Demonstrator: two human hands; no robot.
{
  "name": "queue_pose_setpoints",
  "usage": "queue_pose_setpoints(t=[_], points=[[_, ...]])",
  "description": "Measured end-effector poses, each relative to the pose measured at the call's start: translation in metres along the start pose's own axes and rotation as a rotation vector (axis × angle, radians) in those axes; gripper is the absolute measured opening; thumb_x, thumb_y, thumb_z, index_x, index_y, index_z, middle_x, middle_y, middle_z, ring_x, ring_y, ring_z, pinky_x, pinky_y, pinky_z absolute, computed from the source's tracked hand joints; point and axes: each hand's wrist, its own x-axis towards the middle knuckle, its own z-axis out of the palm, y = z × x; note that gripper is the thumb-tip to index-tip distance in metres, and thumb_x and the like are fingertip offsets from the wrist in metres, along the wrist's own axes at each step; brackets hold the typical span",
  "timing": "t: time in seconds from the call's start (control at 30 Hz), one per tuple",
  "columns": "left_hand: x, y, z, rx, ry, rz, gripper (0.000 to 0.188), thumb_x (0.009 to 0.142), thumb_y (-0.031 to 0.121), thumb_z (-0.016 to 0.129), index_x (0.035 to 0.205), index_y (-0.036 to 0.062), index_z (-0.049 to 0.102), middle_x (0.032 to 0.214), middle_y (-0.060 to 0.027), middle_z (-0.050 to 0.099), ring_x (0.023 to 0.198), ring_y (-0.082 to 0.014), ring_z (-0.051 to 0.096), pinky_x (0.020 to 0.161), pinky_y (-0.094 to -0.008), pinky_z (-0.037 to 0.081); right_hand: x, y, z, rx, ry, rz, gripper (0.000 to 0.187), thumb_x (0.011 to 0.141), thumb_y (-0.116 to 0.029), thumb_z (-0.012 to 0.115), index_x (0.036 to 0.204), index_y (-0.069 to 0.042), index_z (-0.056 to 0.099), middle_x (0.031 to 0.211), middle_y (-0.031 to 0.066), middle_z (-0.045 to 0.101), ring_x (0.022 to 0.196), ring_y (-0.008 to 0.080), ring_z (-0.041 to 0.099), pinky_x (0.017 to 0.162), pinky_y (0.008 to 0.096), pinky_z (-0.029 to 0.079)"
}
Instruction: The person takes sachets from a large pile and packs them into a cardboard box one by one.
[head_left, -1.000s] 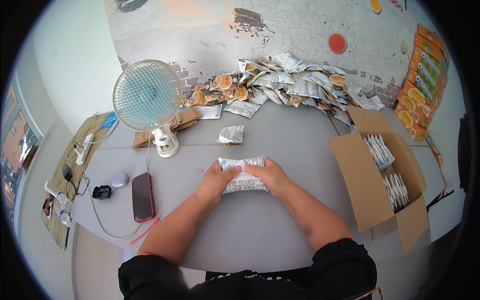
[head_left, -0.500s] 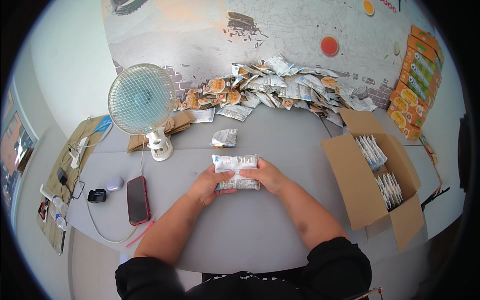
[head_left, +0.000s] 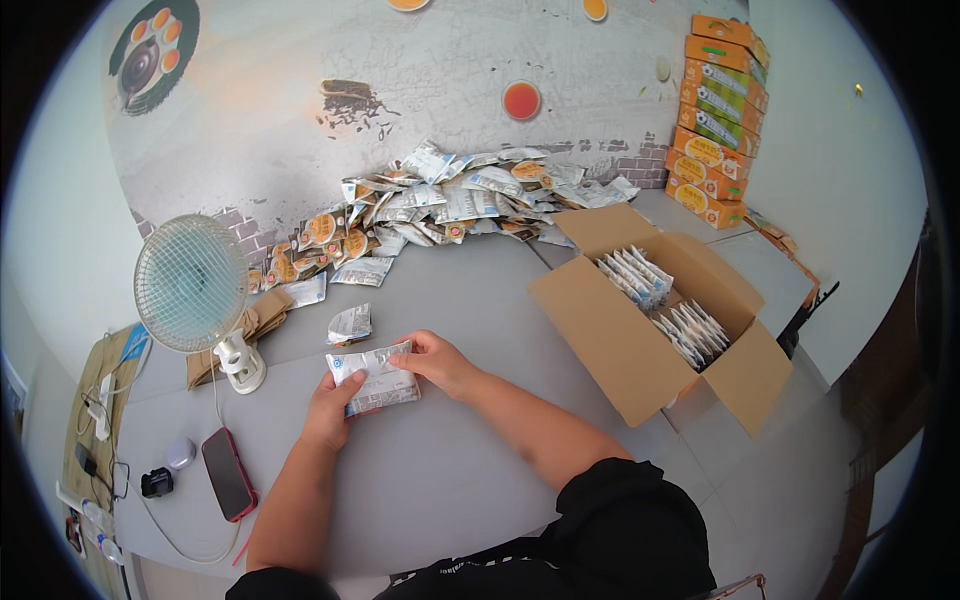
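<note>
A white and grey printed foil packet point(head_left: 383, 384) is held over the grey table between my two hands, its printed side facing up. My left hand point(head_left: 332, 408) grips its left edge, thumb on top and fingers underneath. With thumb and fingers closed on the upper right corner, my right hand point(head_left: 437, 362) holds the same packet. Just beyond it a single similar packet point(head_left: 350, 323) lies on the table. To the right, an open cardboard box point(head_left: 615, 340) contains two rows of upright packets point(head_left: 690, 333).
A large heap of packets point(head_left: 465, 200) lies along the wall. At left stand a clip fan point(head_left: 192, 285), folded brown paper point(head_left: 262, 318), a phone point(head_left: 230, 475), a black case point(head_left: 157, 482) and a cable. Stacked orange and green cartons point(head_left: 712, 150) rise at the back right.
The view has swung to the right, so the table's things sit farther left. My right hand has shifted from the packet's right side to its upper right corner; both hands still hold it.
</note>
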Motion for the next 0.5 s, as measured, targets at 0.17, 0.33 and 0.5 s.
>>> queue_pose_setpoints(t=[0.17, 0.33, 0.5], points=[[0.003, -0.013, -0.008, 0.136, -0.058, 0.208, 0.032, 0.090, 0.022, 0.070, 0.115, 0.0057, 0.059, 0.105, -0.0036, 0.066, 0.092, -0.0141, 0.063, 0.081, -0.0308, 0.051, -0.020, -0.030, 0.000, -0.781, -0.050, -0.311, 0.045, 0.084, -0.028, 0.072, 0.119, -0.004, 0.059, 0.107, 0.0109, 0.064, 0.103, 0.0242, 0.061, 0.087, 0.0367, 0.050], [-0.012, -0.016, 0.009, 0.244, -0.218, 0.263, 0.037, 0.095, 0.032, 0.063, 0.116, 0.0024, 0.059, 0.104, -0.0037, 0.066, 0.095, -0.0135, 0.061, 0.086, -0.0303, 0.048, -0.050, -0.071, 0.004, -1.136, -0.202, -0.035, 0.043, 0.081, -0.035, 0.071, 0.111, -0.006, 0.063, 0.099, 0.0141, 0.066, 0.095, 0.0298, 0.063, 0.083, 0.0386, 0.050], [-0.014, -0.020, 0.018, -0.059, -0.258, 0.253, 0.058, 0.100, 0.055, 0.040, 0.117, 0.0016, 0.057, 0.107, -0.0122, 0.066, 0.097, -0.0232, 0.063, 0.089, -0.0370, 0.049, -0.095, -0.117, -0.001, -1.285, -0.183, 0.008, 0.033, 0.084, -0.035, 0.067, 0.103, -0.008, 0.067, 0.093, 0.0121, 0.066, 0.088, 0.0307, 0.063, 0.079, 0.0417, 0.049]])
